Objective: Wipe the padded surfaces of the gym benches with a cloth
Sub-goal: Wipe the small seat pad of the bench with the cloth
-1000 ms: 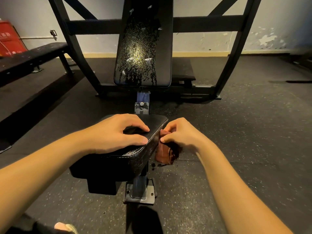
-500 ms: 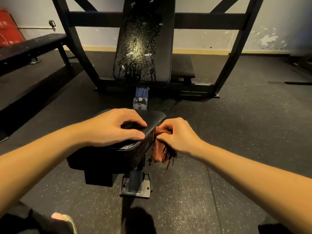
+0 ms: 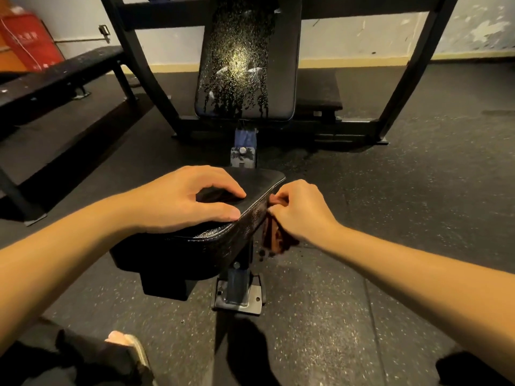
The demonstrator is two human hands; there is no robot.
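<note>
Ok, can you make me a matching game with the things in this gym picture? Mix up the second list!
Things:
1. left hand
2. cloth
3. back pad
4. red box

Where or how:
A. speckled with wet drops
B. by the wall, far left
C. resting on top of the seat pad
D. hanging beside the seat pad, pinched by the right hand

Pairs: 1-C, 2-D, 3-A, 4-B
</note>
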